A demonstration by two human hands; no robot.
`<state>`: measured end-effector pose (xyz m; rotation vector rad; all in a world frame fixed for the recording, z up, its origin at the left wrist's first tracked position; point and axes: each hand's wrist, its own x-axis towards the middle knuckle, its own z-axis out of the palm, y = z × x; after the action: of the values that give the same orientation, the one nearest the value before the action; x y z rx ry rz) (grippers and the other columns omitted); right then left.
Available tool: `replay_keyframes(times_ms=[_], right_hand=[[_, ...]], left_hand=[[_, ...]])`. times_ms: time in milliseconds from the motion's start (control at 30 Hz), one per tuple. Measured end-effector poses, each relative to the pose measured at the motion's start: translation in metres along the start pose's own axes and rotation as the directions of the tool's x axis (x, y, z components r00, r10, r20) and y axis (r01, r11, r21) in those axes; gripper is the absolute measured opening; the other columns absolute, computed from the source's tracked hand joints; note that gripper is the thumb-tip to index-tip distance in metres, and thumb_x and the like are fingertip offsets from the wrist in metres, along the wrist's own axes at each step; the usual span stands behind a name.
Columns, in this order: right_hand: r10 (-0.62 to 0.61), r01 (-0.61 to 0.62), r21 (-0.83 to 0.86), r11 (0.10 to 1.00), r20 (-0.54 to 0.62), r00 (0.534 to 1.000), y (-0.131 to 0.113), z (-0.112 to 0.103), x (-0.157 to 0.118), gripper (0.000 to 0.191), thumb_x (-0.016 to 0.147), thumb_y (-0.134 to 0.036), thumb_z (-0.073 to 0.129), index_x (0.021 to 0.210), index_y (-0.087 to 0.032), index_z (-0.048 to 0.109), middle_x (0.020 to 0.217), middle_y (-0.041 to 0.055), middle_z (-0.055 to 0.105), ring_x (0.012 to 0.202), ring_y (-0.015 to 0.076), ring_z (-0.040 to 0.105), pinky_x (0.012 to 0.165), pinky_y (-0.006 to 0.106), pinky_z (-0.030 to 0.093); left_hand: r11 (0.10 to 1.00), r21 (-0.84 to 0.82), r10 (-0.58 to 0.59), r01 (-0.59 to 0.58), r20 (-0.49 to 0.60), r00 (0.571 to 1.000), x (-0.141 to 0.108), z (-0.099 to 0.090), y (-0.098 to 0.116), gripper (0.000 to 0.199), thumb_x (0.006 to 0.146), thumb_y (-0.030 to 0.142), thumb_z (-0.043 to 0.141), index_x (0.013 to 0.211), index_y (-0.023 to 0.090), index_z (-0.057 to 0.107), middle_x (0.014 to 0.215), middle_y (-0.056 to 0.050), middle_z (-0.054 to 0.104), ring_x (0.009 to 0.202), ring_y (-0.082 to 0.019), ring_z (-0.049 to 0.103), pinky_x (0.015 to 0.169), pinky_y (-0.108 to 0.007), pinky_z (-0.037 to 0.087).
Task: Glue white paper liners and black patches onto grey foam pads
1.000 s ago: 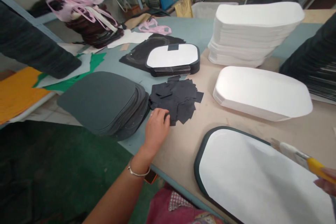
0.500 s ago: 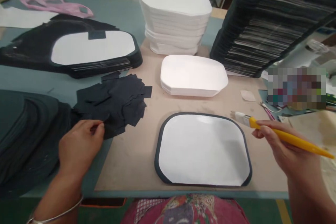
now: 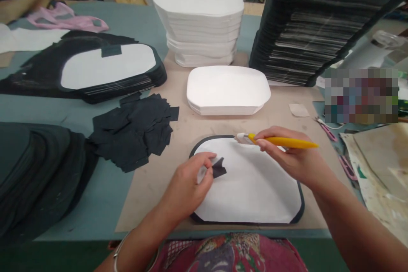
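Yellow-handled brush (image 3: 280,141) is sitting in a narrow grip of the right hand (image 3: 295,157), its bristles hovering at the top edge of a dark-rimmed white panel (image 3: 247,182). The left hand (image 3: 186,187) is reaching over that panel, pinching one black scrap (image 3: 218,168) in a narrow grip. A loose pile of black scraps (image 3: 134,134) is lying left of the panel. Two white stacks are standing at top centre, a tall stack (image 3: 199,25) and a low stack (image 3: 228,90). Three dark stacks are also lying about: the lower-left stack (image 3: 41,170), the upper-left stack (image 3: 108,93) and the upper-right stack (image 3: 306,25).
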<state>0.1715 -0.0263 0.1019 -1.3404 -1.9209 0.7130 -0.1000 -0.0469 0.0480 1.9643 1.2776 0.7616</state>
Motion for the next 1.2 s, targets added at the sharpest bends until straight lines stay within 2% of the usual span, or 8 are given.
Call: replay_keyframes(times_ms=[200, 367, 433, 500, 633, 800, 967, 1200], right_hand=[[0.01, -0.004, -0.065, 0.998, 0.102, 0.995, 0.001, 0.018, 0.018, 0.02, 0.1, -0.034, 0.057, 0.095, -0.021, 0.072, 0.09, 0.0033, 0.075, 0.079, 0.0172, 0.068, 0.072, 0.029, 0.05], [0.061, -0.077, -0.185, 0.98, -0.093, 0.994, -0.005, 0.003, -0.006, 0.018, 0.1, -0.036, 0.059, 0.099, -0.023, 0.07, 0.077, 0.0004, 0.071, 0.066, 0.0146, 0.067, 0.065, 0.027, 0.049], [0.105, -0.119, -0.092, 0.989, -0.138, 0.985, -0.008, 0.004, -0.019, 0.02, 0.102, -0.038, 0.055, 0.109, -0.024, 0.068, 0.076, -0.0003, 0.071, 0.064, 0.0136, 0.068, 0.065, 0.025, 0.052], [0.158, -0.158, 0.009, 0.987, -0.155, 0.975, -0.01, 0.011, -0.029, 0.021, 0.105, -0.039, 0.05, 0.111, -0.024, 0.063, 0.081, 0.0008, 0.072, 0.069, 0.0138, 0.069, 0.068, 0.025, 0.055], [0.223, -0.19, 0.2, 0.961, -0.156, 0.962, -0.014, 0.034, -0.04, 0.017, 0.103, -0.041, 0.054, 0.101, -0.024, 0.052, 0.096, 0.0041, 0.071, 0.086, 0.0164, 0.07, 0.078, 0.029, 0.056], [0.249, -0.187, 0.312, 0.931, -0.174, 0.953, -0.02, 0.051, -0.044, 0.025, 0.093, -0.034, 0.067, 0.104, -0.026, 0.047, 0.1, 0.003, 0.064, 0.088, 0.0167, 0.065, 0.073, 0.028, 0.055], [0.232, -0.216, 0.19, 0.958, -0.068, 0.97, -0.016, 0.044, -0.051, 0.021, 0.092, -0.023, 0.062, 0.106, -0.027, 0.046, 0.097, 0.0019, 0.06, 0.082, 0.0163, 0.062, 0.066, 0.026, 0.051], [0.281, -0.28, 0.065, 0.958, -0.017, 0.96, 0.012, 0.046, -0.051, 0.015, 0.093, -0.024, 0.055, 0.103, -0.025, 0.045, 0.08, -0.0006, 0.058, 0.068, 0.0168, 0.059, 0.059, 0.027, 0.045]], left_hand=[[0.999, -0.02, -0.034, 0.035, 0.035, 0.999, 0.0, 0.017, -0.001, 0.013, 0.09, 0.011, 0.049, 0.089, 0.022, 0.056, 0.114, -0.01, 0.072, 0.108, -0.023, 0.069, 0.095, -0.042, 0.054], [0.954, -0.262, -0.145, 0.146, 0.026, 0.989, 0.005, 0.01, 0.006, 0.009, 0.089, 0.016, 0.054, 0.084, 0.02, 0.06, 0.115, -0.01, 0.071, 0.112, -0.024, 0.066, 0.098, -0.042, 0.051], [0.836, -0.489, -0.243, 0.248, 0.076, 0.967, 0.011, 0.009, 0.013, 0.007, 0.088, 0.021, 0.061, 0.081, 0.019, 0.062, 0.105, -0.008, 0.072, 0.105, -0.022, 0.067, 0.094, -0.038, 0.052], [0.635, -0.689, -0.317, 0.348, 0.178, 0.931, 0.015, 0.011, 0.019, 0.01, 0.086, 0.025, 0.068, 0.081, 0.018, 0.065, 0.091, -0.005, 0.07, 0.091, -0.019, 0.066, 0.085, -0.033, 0.053], [0.26, -0.852, -0.341, 0.454, 0.358, 0.869, 0.018, 0.022, 0.027, 0.014, 0.083, 0.028, 0.075, 0.081, 0.016, 0.068, 0.087, -0.004, 0.066, 0.081, -0.015, 0.062, 0.077, -0.028, 0.054], [0.084, -0.872, -0.331, 0.482, 0.431, 0.839, 0.014, 0.034, 0.031, 0.018, 0.081, 0.028, 0.08, 0.087, 0.014, 0.07, 0.092, -0.006, 0.068, 0.085, -0.015, 0.063, 0.081, -0.028, 0.055], [0.139, -0.854, -0.313, 0.502, 0.442, 0.84, 0.017, 0.032, 0.026, 0.039, 0.088, 0.052, 0.068, 0.097, 0.014, 0.07, 0.093, -0.009, 0.071, 0.082, -0.019, 0.067, 0.072, -0.032, 0.059], [0.647, -0.534, -0.406, 0.544, 0.362, 0.839, 0.029, 0.045, 0.017, 0.025, 0.087, 0.041, 0.065, 0.079, 0.02, 0.054, 0.064, 0.003, 0.06, 0.05, -0.015, 0.063, 0.048, -0.024, 0.047]])
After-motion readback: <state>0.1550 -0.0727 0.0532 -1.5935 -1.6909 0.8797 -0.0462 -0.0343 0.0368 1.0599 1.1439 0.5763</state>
